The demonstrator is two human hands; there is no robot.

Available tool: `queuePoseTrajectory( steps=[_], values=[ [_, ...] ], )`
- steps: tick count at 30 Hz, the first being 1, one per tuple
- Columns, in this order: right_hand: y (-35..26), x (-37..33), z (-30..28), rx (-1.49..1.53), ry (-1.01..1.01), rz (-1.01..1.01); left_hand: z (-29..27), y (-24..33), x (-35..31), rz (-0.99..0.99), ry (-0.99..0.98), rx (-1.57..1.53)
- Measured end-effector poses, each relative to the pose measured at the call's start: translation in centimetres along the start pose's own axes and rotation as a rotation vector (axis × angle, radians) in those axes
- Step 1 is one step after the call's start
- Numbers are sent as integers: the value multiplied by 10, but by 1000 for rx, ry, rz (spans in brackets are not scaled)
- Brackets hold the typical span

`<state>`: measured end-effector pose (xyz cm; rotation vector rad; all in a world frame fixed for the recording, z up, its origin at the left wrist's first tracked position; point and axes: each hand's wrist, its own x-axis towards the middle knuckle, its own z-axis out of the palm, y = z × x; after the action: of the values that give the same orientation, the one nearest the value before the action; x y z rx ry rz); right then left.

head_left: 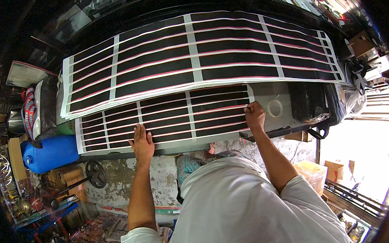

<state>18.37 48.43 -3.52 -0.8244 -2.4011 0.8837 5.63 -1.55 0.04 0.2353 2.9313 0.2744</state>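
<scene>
Apparently right hand (254, 116) grips the printed sheet (167, 118).

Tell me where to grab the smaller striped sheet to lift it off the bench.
Pinch the smaller striped sheet at its right edge, coming from the right: that end is free where the right hand already grips it, while the left hand presses its near edge flat.

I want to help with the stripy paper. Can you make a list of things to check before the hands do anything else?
1. Left hand lying flat on the small striped sheet: ok.
2. Right hand at that sheet's right edge: ok.
3. Whether the right hand holds a tool: cannot tell.
4. Small sheet lying flat on the table: ok.
5. Big striped sheet overlapping the small one's top edge: not ok.
6. Tape roll off the sheet, beside the right hand: ok.
</scene>
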Motion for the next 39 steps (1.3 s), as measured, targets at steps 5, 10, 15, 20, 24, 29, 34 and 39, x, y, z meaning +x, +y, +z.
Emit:
queuePoseTrajectory(
  steps=[5,10,15,20,24,29,34,39],
  values=[
    [-10,3,-3,63,-13,215,-8,0,-3,-37,-77,27],
    [-15,4,-5,123,-3,222,-4,-5,-1,-37,-84,1],
    [-13,6,-4,80,17,161,-6,-2,-1,-51,-103,18],
    [-9,0,0,21,14,187,-7,1,-1,-51,-84,35],
    [-4,1,-3,44,-19,173,-9,6,0,-53,-95,43],
    [-24,-3,-14,-189,-32,40,10,-1,-11,14,110,140],
    [-60,-16,-26,-136,-59,-294,10,71,-33,372,292,-100],
    [-79,-41,19,19,-490,-642,12,136,-52,453,126,-197]
  ],
)
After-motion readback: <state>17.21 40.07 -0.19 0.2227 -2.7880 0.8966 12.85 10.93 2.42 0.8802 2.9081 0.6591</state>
